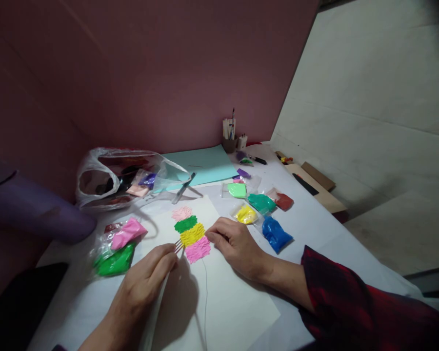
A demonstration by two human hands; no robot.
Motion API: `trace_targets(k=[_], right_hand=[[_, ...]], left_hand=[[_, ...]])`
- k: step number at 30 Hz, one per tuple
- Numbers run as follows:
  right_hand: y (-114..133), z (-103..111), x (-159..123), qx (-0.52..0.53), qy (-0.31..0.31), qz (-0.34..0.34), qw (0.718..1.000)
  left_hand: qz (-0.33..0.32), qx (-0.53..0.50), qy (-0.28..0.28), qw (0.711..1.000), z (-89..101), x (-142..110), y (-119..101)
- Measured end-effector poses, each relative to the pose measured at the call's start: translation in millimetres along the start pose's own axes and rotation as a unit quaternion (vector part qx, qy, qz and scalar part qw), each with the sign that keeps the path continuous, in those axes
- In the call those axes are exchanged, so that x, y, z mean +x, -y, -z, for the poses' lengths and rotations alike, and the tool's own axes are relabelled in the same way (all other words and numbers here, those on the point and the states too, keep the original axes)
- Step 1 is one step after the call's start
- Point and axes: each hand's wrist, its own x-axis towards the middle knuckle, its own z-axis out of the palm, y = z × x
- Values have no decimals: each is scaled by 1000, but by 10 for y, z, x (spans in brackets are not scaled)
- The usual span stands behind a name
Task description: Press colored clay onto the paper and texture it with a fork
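Note:
My left hand (144, 278) is closed around a tool with several thin prongs (179, 245), whose tips reach the left edge of the yellow clay patch (193, 235). My right hand (239, 246) has its fingers pinched together at that patch's right edge; whatever is between them is hidden. On the white paper (237, 302), textured clay patches form a column: pale pink clay (182, 213) at the top, then green clay (186, 224), the yellow patch, and bright pink clay (198, 249) at the bottom. A thin drawn line (206, 297) runs down from the column.
Packets of pink clay (128, 233) and green clay (115, 261) lie left. On the right are yellow (246, 214), teal (261, 203) and blue clay (275, 235). Behind are a plastic bag (95, 178), blue-green sheet (205, 163) and brush cup (229, 145). A purple cylinder (40, 209) stands left.

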Motion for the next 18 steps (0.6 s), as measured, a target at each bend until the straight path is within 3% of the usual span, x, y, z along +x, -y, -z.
trace_targets(k=[18], right_hand=[[-1, 1, -10, -3, 4, -7, 1000]], left_hand=[[-9, 13, 31, 999, -7, -10, -11]])
